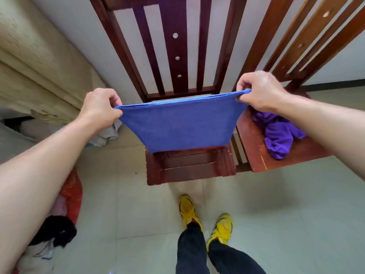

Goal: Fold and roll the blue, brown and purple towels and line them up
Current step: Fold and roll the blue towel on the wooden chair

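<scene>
While the blue towel [179,125] is hanging doubled in the air above the seat of the middle chair [189,167], the left hand [98,107] is pinching one top corner and the right hand [258,91] is pinching the other. At each end, fingers and thumb are curling over both layers. The top edge is being pulled fairly taut between them, and the two layers are showing as a thin double line along it.

To do this fold well, I judge that the hands should be matching the corners exactly before lowering. They should be holding the tension even so the hanging fold is running straight, then laying the cloth flat on the seat with the lower edge touching down first (a slack middle is likely to be wrinkling once the rolling begins). The right hand is sitting a little higher in the picture than the left, so levelling it looks worthwhile.

The purple towel [280,133] is lying crumpled on the seat of the right chair [254,151], just beside the right forearm and not yet folded. The brown towel is not showing anywhere.

As for containers, the only one is a red bag [72,192] on the floor at the left. Something pale is showing at its mouth, too blurred to name. A black cloth [55,230] is lying near it.
</scene>
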### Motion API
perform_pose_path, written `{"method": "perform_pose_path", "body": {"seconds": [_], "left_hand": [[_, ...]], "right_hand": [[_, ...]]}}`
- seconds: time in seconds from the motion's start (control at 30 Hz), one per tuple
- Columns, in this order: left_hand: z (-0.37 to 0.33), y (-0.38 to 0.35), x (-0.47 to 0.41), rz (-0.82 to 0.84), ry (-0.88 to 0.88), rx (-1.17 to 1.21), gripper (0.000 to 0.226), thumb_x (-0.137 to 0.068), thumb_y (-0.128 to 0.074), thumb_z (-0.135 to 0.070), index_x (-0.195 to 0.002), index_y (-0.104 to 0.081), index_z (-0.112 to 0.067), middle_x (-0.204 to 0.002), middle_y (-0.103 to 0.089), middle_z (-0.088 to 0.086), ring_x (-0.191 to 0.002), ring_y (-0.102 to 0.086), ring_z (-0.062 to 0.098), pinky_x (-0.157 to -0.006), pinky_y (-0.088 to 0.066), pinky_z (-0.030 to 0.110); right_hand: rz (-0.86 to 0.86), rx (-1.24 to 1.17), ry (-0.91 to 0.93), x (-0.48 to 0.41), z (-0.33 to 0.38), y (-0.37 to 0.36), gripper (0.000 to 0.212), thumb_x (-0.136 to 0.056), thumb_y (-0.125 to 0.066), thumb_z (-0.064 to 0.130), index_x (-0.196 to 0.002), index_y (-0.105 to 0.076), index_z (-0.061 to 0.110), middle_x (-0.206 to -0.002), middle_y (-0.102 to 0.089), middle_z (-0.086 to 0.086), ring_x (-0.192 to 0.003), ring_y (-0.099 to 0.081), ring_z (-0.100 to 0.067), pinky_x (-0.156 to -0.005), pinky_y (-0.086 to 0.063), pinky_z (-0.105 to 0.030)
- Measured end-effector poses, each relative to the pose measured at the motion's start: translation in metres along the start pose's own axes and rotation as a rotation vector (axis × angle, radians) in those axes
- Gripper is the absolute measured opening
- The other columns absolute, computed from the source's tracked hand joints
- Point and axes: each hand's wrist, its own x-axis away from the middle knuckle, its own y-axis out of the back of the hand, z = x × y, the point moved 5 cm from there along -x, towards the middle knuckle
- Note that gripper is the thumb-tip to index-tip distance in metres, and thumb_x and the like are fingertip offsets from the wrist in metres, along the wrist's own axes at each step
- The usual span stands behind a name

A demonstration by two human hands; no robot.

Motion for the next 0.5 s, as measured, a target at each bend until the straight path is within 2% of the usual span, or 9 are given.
{"method": "perform_pose_path", "body": {"seconds": [0.2,0.3,0.4,0.5], "left_hand": [[-0.007,0.038,-0.003,-0.136,-0.067,-0.006,0.020,-0.067,-0.060,0.003,-0.069,-0.061,-0.017,-0.069,-0.059,0.003,-0.074,-0.053,0.027,-0.067,-0.040,0.029],[-0.005,0.022,0.005,-0.110,-0.089,-0.018,0.021,-0.067,-0.059,0.003,-0.070,-0.059,-0.017,-0.071,-0.060,0.002,-0.073,-0.052,0.026,-0.066,-0.042,0.030],[0.008,-0.012,0.017,-0.050,-0.087,-0.038,0.021,-0.069,-0.057,0.002,-0.071,-0.057,-0.019,-0.079,-0.059,0.002,-0.078,-0.053,0.027,-0.069,-0.048,0.038],[0.022,-0.060,0.036,0.047,-0.055,-0.078,0.021,-0.073,-0.057,0.001,-0.074,-0.054,-0.020,-0.085,-0.056,-0.001,-0.083,-0.051,0.026,-0.070,-0.045,0.036]], "right_hand": [[-0.142,0.062,0.081,-0.006,0.023,0.034,0.013,-0.072,-0.068,0.017,-0.071,-0.056,0.022,-0.066,-0.053,0.008,-0.074,-0.052,-0.023,-0.063,-0.035,-0.030],[-0.126,0.116,0.080,0.001,0.016,0.023,0.014,-0.073,-0.068,0.016,-0.073,-0.056,0.023,-0.074,-0.054,0.007,-0.076,-0.051,-0.023,-0.065,-0.035,-0.030],[-0.060,0.167,0.087,0.012,0.002,-0.008,0.017,-0.073,-0.068,0.012,-0.074,-0.057,0.025,-0.082,-0.053,0.005,-0.082,-0.049,-0.020,-0.068,-0.036,-0.032],[0.018,0.197,0.064,0.029,-0.021,-0.049,0.018,-0.074,-0.067,0.010,-0.075,-0.057,0.025,-0.087,-0.054,0.004,-0.090,-0.051,-0.022,-0.069,-0.039,-0.033]]}}
